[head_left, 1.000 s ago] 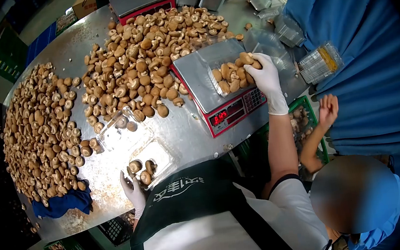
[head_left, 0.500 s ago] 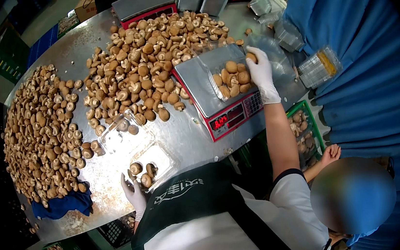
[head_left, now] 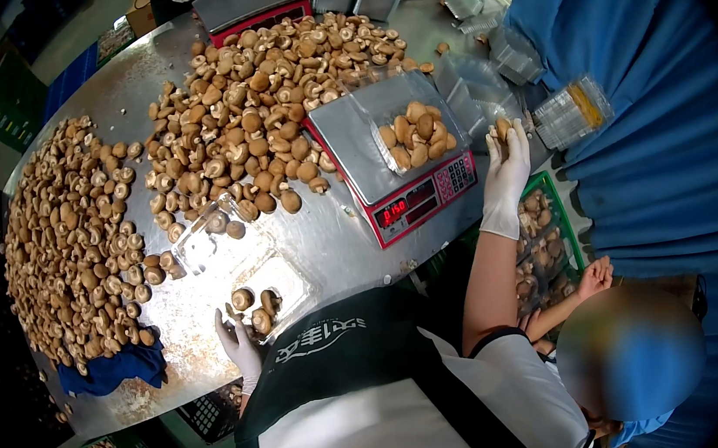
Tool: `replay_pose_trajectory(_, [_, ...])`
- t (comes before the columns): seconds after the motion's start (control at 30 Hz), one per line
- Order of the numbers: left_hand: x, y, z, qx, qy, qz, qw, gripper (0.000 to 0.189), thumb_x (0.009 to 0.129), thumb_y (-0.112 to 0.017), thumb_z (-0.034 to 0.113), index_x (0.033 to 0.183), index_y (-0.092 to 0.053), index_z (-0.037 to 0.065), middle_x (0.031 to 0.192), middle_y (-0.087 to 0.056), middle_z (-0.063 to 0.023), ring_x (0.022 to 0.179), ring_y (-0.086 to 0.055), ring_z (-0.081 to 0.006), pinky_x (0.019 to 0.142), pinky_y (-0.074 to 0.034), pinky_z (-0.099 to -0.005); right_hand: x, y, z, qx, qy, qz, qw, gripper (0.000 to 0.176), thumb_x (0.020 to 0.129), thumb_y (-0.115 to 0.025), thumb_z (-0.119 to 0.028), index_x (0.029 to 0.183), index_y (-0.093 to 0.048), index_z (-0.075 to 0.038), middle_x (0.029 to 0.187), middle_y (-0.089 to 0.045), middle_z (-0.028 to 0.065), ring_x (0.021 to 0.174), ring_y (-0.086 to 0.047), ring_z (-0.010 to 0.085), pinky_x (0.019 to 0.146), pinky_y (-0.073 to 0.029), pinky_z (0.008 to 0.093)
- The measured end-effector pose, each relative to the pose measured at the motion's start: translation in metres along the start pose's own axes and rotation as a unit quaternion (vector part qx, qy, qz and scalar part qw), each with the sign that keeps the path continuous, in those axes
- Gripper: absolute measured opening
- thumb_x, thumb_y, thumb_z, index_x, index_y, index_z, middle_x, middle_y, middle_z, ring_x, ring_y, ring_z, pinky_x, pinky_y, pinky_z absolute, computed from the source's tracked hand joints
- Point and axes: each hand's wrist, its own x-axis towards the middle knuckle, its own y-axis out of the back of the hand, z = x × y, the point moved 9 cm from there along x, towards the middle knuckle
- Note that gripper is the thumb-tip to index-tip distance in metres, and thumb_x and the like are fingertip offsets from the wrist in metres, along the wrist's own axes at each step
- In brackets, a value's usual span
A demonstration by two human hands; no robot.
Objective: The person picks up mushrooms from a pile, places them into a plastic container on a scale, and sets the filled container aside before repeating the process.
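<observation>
My right hand (head_left: 507, 182), in a white glove, is raised beside the digital scale (head_left: 342, 143), its fingers closed around a brown mushroom (head_left: 503, 128). On the scale's plate a clear plastic tray (head_left: 387, 158) holds several mushrooms (head_left: 416, 135), and the red display reads about 0.150. My left hand (head_left: 239, 350), also gloved, rests at the table's near edge with fingers apart. It is next to a few mushrooms (head_left: 261, 320) in another clear tray (head_left: 293, 282); a small brownish bit at its fingertips is too small to make out.
Two large mushroom heaps (head_left: 72, 245) (head_left: 250, 104) cover the left and middle of the metal table (head_left: 186, 329). Clear trays (head_left: 472, 90) lie to the right by a blue curtain (head_left: 627, 108). Another person's hand (head_left: 595, 277) is near a green crate (head_left: 564, 220).
My right hand has moved from the tray on the scale to the right, holding a mushroom. The display rose from about 0.125 to 0.150. My left hand has barely moved.
</observation>
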Motion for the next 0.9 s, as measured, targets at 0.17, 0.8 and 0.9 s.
replay_pose_trajectory(0.17, [0.003,0.004,-0.007,0.007,0.008,-0.011,1.000,0.051,0.101,-0.054,0.006,0.149,-0.036,0.007,0.111,-0.052,-0.0062,0.082,-0.048,-0.0087,0.072,-0.041,-0.0209,-0.008,0.001,0.002,-0.045,0.012,0.000,0.999,0.052,0.101,-0.054,-0.012,0.147,-0.037,0.004,0.143,-0.048,0.0183,0.125,-0.053,0.0244,0.104,-0.046,0.0325])
replay_pose_trajectory(0.8, [-0.004,0.008,0.000,0.000,0.000,-0.006,1.000,0.048,0.101,-0.052,0.006,0.147,-0.038,0.006,0.096,-0.048,-0.0023,0.076,-0.047,-0.0079,0.066,-0.041,-0.0209,-0.190,-0.127,0.034,-0.265,0.229,-0.386,0.853,0.040,0.083,-0.066,0.003,0.122,-0.064,-0.005,0.121,-0.064,0.0098,0.117,-0.056,0.0278,0.105,-0.040,0.0376])
replay_pose_trajectory(0.9, [-0.005,0.002,0.004,0.022,0.002,-0.005,1.000,0.043,0.102,-0.053,0.011,0.143,-0.042,0.003,0.092,-0.050,-0.0017,0.075,-0.046,-0.0069,0.065,-0.040,-0.0207,-0.303,-0.163,0.104,-0.254,0.120,-0.617,0.735,0.039,0.083,-0.067,-0.008,0.121,-0.065,-0.006,0.118,-0.065,0.0122,0.108,-0.061,0.0304,0.097,-0.048,0.0402])
